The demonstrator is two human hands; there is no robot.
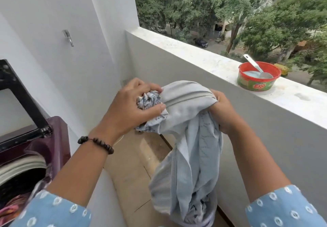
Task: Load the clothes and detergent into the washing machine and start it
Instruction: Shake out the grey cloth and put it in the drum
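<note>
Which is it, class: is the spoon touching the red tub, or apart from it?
Touching. The head view shows the spoon lying inside the red tub on the ledge, its bowl down in the tub and its handle leaning out over the rim.

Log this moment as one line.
left hand: grips clothes | right hand: grips clothes | washer: lid open | detergent tub: on ledge

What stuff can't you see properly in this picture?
- Washing machine: cut off by the head view's left edge; no buttons show.
- Inside its drum: dark, with only a bit of pink cloth showing at the bottom left corner.
- Pale blue clothes: bunched, so what kind they are is unclear; the left hand and right hand cover the top.
- Red tub on the ledge: the spoon partly hides the pale contents.
</note>
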